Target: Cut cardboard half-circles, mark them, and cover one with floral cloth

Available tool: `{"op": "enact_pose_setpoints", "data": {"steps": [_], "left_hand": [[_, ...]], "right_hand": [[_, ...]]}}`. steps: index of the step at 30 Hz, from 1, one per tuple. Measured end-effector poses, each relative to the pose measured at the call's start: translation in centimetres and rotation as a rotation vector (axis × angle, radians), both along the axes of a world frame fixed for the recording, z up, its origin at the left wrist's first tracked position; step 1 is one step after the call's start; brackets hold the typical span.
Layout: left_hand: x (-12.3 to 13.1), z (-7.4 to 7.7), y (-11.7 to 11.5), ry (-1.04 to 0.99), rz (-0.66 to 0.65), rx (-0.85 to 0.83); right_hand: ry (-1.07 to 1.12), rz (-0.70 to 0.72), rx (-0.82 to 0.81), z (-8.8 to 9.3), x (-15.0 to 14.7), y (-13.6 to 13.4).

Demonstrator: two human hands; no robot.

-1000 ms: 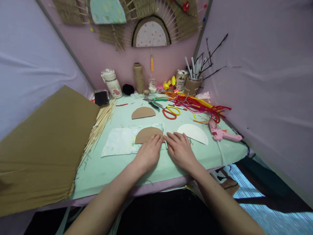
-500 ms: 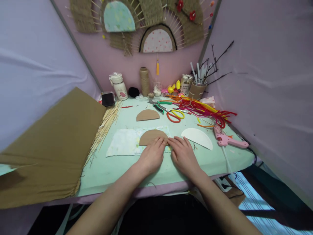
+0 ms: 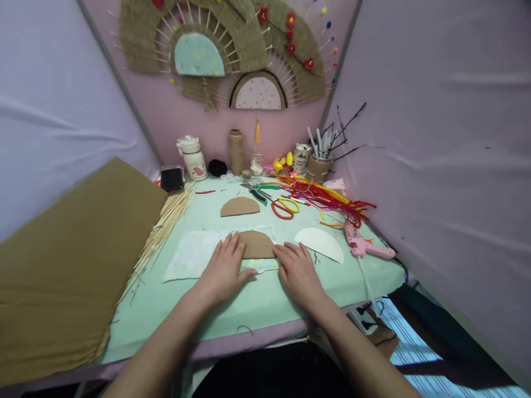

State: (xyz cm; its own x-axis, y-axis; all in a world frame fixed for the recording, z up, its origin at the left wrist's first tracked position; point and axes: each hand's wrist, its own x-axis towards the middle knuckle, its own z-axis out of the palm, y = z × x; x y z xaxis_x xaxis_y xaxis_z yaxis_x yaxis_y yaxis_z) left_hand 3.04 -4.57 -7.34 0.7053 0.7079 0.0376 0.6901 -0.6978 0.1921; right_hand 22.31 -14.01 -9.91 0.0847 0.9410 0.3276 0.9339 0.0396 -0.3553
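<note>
Now the half-round piece of brown cardboard (image 3: 259, 246) lies flat, straight edge toward the person, on a pale cloth strip with a blue, green and yellow pattern (image 3: 193, 254), over the strip's right part. The left hand (image 3: 224, 271) has moved: half a second ago it met the right hand at the cardboard's right corner, and now it rests palm down at the left end, its fingers spread loosely over the cardboard's edge and the cloth, its thumb stretched out to the side. The right hand (image 3: 299, 275) stays at the right corner, its fingers extended and laid down, fingertips touching the corner without a closed grip. With the left hand shifted, more of the cardboard's straight edge and the cloth in front of it shows.

Just right of the right hand lies a half-round white sheet (image 3: 319, 244); behind the cloth is a second, similar half-round cardboard piece (image 3: 240, 207). Farther back on the table covered in pale green cloth (image 3: 265, 298) are scissors with red and yellow handles (image 3: 282, 211), close to green-and-black-handled pliers (image 3: 265, 190). A pink glue gun (image 3: 360, 246) sits at the right. The view has tilted upward, so more of the woven fan-shaped hangings (image 3: 199, 53) shows.
</note>
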Motion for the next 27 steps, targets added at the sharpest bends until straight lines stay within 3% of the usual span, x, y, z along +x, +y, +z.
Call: {"op": "enact_pose_setpoints", "data": {"steps": [6, 9, 12, 16, 21, 27], "left_hand": [[-0.9, -2.3, 0.8, 0.046, 0.007, 0.056], [-0.8, -2.1, 0.6, 0.060, 0.002, 0.048], [-0.8, -1.8, 0.6, 0.060, 0.006, 0.043], [-0.8, -1.5, 0.4, 0.077, 0.021, 0.019], [-0.7, -0.9, 0.1, 0.078, 0.026, -0.021], [-0.5, -0.4, 0.0, 0.104, 0.040, -0.045]], "right_hand": [[0.001, -0.004, -0.016, 1.0, 0.0, 0.0], [0.018, 0.007, 0.004, 2.9, 0.8, 0.6], [-0.019, -0.050, 0.015, 5.7, 2.8, 3.0], [-0.168, -0.155, -0.326, 8.4, 5.9, 8.7], [-0.208, -0.199, -0.535, 7.9, 7.5, 15.1], [-0.228, -0.170, -0.605, 7.2, 7.9, 16.5]]}}
